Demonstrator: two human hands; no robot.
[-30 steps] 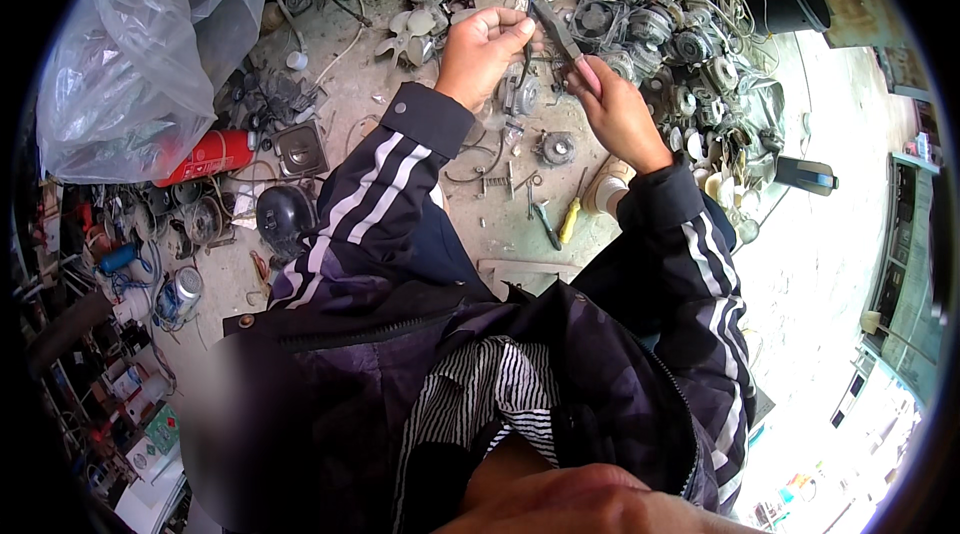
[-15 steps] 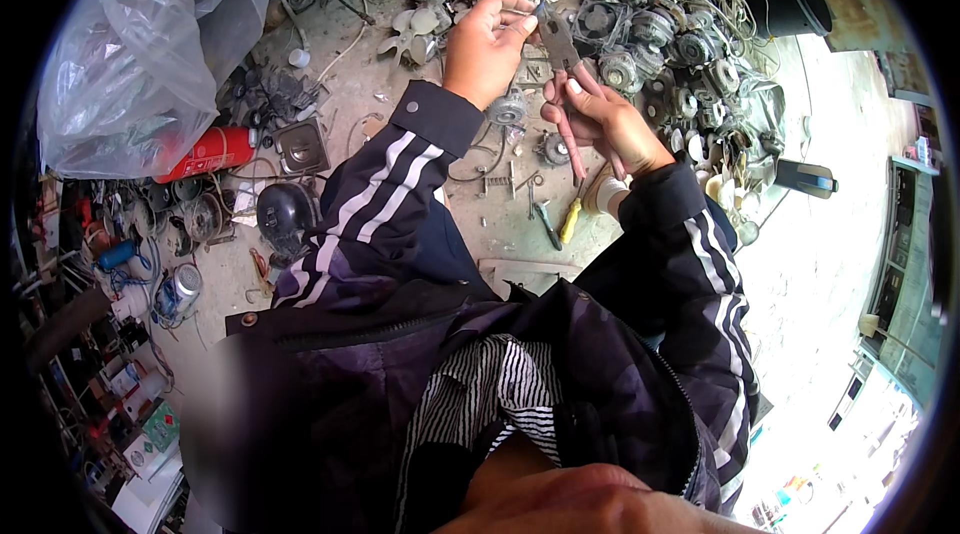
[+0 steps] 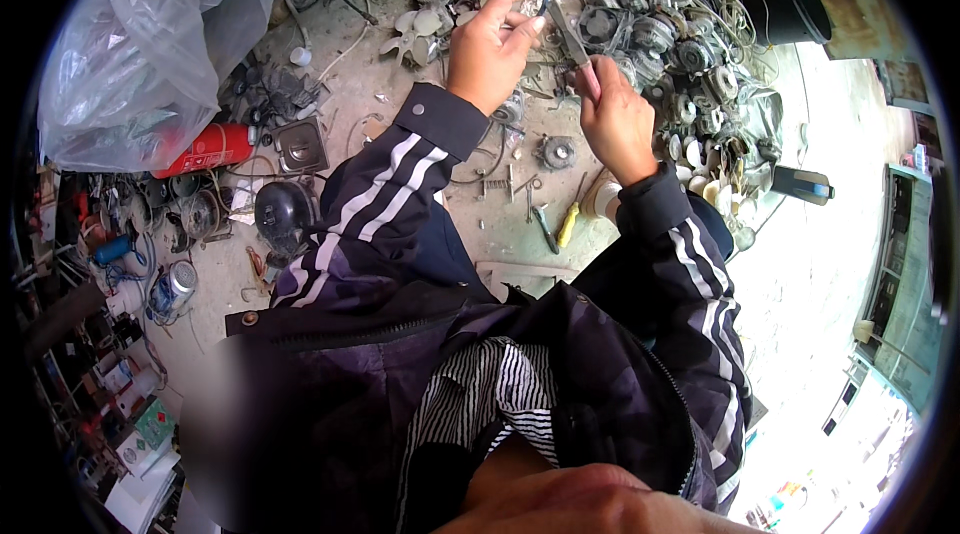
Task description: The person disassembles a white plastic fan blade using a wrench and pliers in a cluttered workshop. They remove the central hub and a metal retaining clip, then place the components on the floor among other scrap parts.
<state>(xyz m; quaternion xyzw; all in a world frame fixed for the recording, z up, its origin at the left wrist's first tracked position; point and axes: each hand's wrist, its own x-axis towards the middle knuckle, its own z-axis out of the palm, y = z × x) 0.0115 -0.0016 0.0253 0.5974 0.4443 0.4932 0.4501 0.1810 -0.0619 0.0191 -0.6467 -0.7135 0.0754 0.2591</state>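
Small round metal part (image 3: pixel 533 4) is pinched at the fingertips of the left hand (image 3: pixel 490 49), raised above the littered concrete floor (image 3: pixel 400 84). Right hand (image 3: pixel 615 119) is clenched on the red-handled pliers (image 3: pixel 575 44), whose dark tip points up toward the part. Nearest below the hands, a yellow-handled screwdriver (image 3: pixel 568 224) lies on the floor. Left of the sleeves sit a black rounded compressor (image 3: pixel 285 214) and a red cylinder (image 3: pixel 210 149). Farther off, a heap of grey fan motors (image 3: pixel 680 44) and a black bucket (image 3: pixel 785 6).
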